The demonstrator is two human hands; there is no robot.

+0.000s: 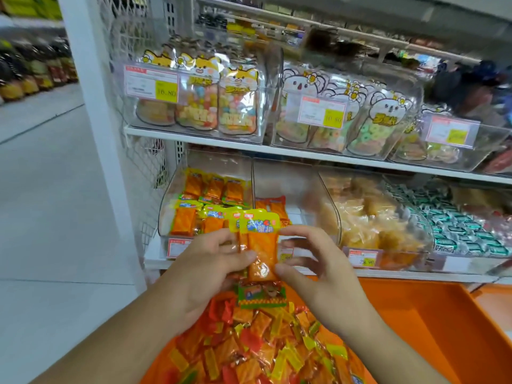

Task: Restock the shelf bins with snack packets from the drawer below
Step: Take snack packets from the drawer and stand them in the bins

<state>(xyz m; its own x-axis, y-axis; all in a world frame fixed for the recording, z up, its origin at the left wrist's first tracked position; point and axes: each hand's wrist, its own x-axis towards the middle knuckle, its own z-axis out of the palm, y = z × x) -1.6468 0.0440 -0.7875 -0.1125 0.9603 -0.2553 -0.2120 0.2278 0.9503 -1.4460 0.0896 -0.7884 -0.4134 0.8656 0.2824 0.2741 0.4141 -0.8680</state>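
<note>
My left hand (210,268) grips a small stack of orange snack packets with yellow tops (259,239), thumb across the front. My right hand (313,261) is at the stack's right edge, fingertips touching it, fingers bent. The stack is held upright just in front of the leftmost clear bin (177,189) on the lower shelf, which holds matching orange and yellow packets. A green-topped packet (261,295) hangs below the stack. The open orange drawer (415,328) below holds several loose orange, red and yellow packets (263,345).
The neighbouring clear bin (293,184) holds only a few red-orange packets. Further right are bins of pale wrapped snacks (368,217) and green-wrapped sweets (457,225). The upper shelf (194,139) carries bins of animal-shaped candy bags. A white post (91,106) and the aisle floor lie to the left.
</note>
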